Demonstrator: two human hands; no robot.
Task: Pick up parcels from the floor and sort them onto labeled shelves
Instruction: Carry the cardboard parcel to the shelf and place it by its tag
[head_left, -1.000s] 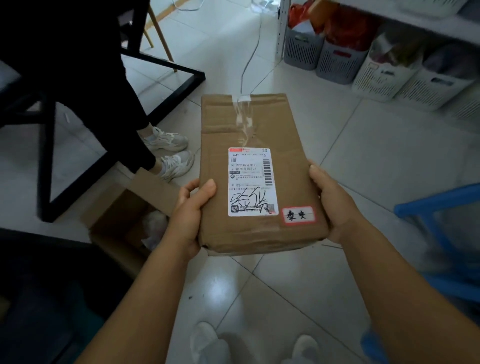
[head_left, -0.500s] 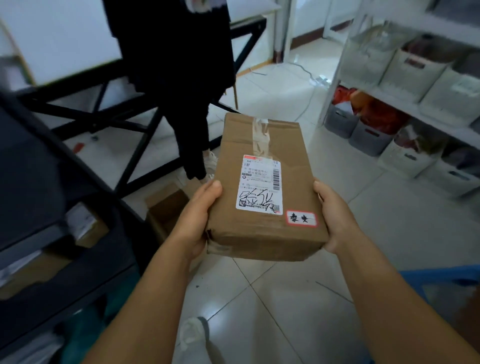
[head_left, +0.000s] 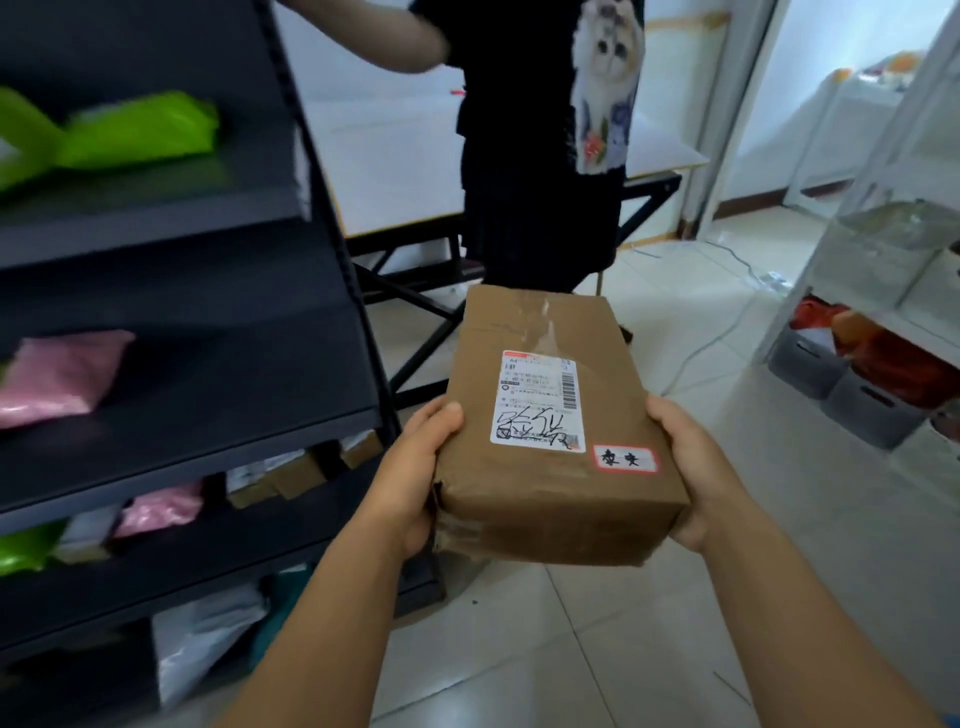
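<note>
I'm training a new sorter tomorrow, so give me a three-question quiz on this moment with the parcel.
1. True or false: the cardboard box is held by the left hand and right hand together.
2. Which stands on the person's left: A) dark shelves B) white shelves?
3. Fill in: the small handwritten sticker has a ___ border.

Key: 1 true; 2 A; 3 red.
</note>
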